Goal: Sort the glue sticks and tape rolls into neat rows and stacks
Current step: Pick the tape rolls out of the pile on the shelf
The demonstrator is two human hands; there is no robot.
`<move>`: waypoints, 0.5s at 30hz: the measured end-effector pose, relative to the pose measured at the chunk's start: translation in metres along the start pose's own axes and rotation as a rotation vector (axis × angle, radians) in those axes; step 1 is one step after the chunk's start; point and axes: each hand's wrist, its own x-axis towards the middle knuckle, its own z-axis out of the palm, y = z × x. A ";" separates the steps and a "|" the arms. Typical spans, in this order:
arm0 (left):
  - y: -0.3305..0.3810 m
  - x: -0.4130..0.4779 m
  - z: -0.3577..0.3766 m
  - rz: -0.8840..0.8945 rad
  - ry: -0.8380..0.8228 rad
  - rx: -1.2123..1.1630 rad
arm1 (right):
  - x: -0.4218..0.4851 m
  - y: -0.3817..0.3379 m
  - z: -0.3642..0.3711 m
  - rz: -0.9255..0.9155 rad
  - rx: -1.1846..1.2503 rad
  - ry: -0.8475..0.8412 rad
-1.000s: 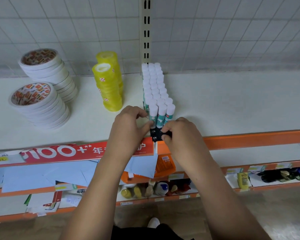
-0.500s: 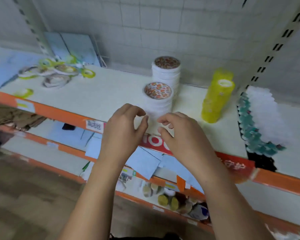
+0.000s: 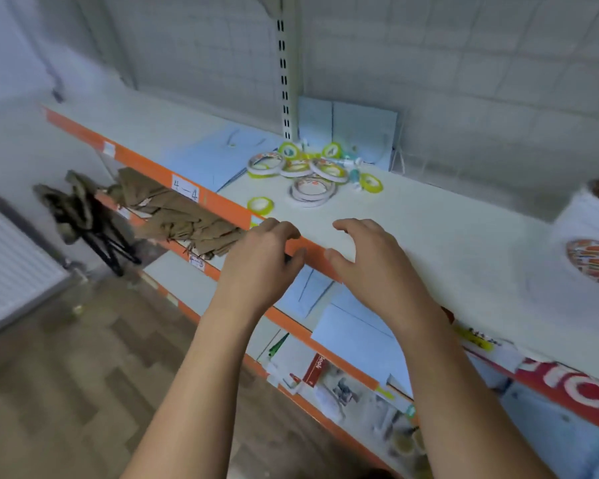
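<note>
A loose heap of tape rolls, white and yellow-green, lies on the white shelf near the back, with a few glue sticks among them. One yellow-green roll sits apart near the shelf's front edge. A stack of white tape rolls stands at the far right, partly cut off. My left hand hovers over the orange shelf edge and my right hand over the shelf, both with curled, parted fingers and holding nothing. The heap is well beyond both hands.
Pale blue sheets lie on the shelf left of the heap and lean against the back wall. Crumpled brown paper fills the lower shelf at left. A slotted upright stands behind. Wooden floor lies below.
My view has swung left from the glue stick rows to the loose heap. Both hands let go of the glue sticks and now hover empty at the shelf's front edge.
</note>
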 end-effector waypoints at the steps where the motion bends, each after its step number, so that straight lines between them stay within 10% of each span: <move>1: -0.006 0.010 0.000 -0.006 -0.015 0.005 | 0.009 -0.002 0.003 0.010 -0.010 0.001; 15: -0.038 0.133 0.038 0.038 -0.072 -0.078 | 0.129 0.027 0.019 0.081 -0.096 0.012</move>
